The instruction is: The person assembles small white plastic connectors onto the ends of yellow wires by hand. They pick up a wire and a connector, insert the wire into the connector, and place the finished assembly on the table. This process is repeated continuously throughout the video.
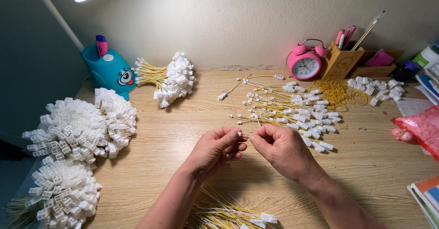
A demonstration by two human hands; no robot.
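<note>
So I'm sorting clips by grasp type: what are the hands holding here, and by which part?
Both hands, left hand and right hand, pinch a thin yellow wire between their fingertips, near its small white end connector; the exact grip is too small to tell.

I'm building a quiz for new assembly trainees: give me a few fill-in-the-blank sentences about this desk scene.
1. The left hand and right hand pinch a small white connector on a thin ____ wire.
2. The alarm clock by the wall is ____.
3. The loose pile of wired connectors lies on the wooden ____.
4. The teal lamp base holds a ____ marker.

Missing words: yellow; pink; desk; pink
</note>
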